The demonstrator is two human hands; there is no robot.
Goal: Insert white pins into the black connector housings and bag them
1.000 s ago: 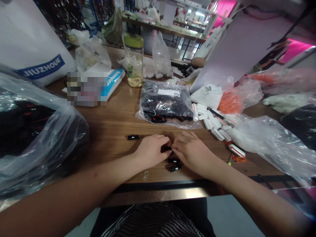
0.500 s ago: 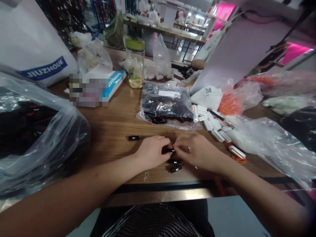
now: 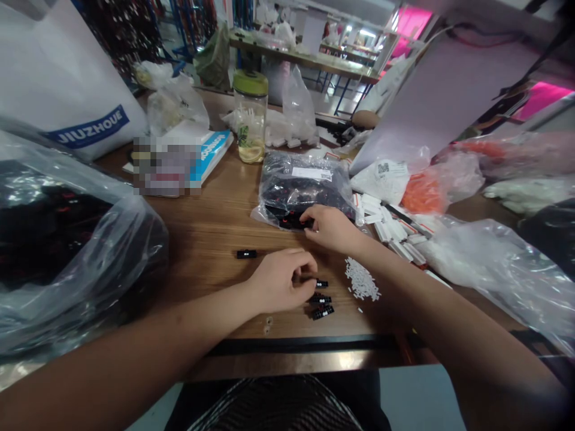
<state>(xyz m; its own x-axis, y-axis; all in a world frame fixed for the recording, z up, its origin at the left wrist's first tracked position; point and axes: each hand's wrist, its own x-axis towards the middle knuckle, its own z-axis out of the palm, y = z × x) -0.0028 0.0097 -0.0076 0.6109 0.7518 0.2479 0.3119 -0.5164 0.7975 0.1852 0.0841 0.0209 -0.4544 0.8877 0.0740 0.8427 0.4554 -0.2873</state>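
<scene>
My left hand point(image 3: 285, 280) rests on the wooden table with its fingers curved and a gap between thumb and forefinger. Just beyond its fingertips lies a black connector housing point(image 3: 322, 284) with white dots. Two more black housings, a middle one point(image 3: 321, 299) and a near one point(image 3: 323, 312), lie below it, and a single housing point(image 3: 246, 254) sits to the left. My right hand point(image 3: 331, 228) is at the front edge of a clear bag of black connectors point(image 3: 305, 188), thumb and forefinger closed around a black connector there. A pile of tiny white pins point(image 3: 362, 279) lies under my right forearm.
White strip-like parts point(image 3: 381, 224) and clear plastic bags point(image 3: 498, 263) cover the right side. A large open bag of black parts point(image 3: 49, 233) stands at left. Behind are a green-lidded bottle point(image 3: 250, 117), a blue-and-white book point(image 3: 213, 152) and a white sack point(image 3: 58, 78).
My right hand has moved away from the left hand, up to the bag, uncovering the white pins. The housing between my hands now lies above the other two, and my left fingers have parted.
</scene>
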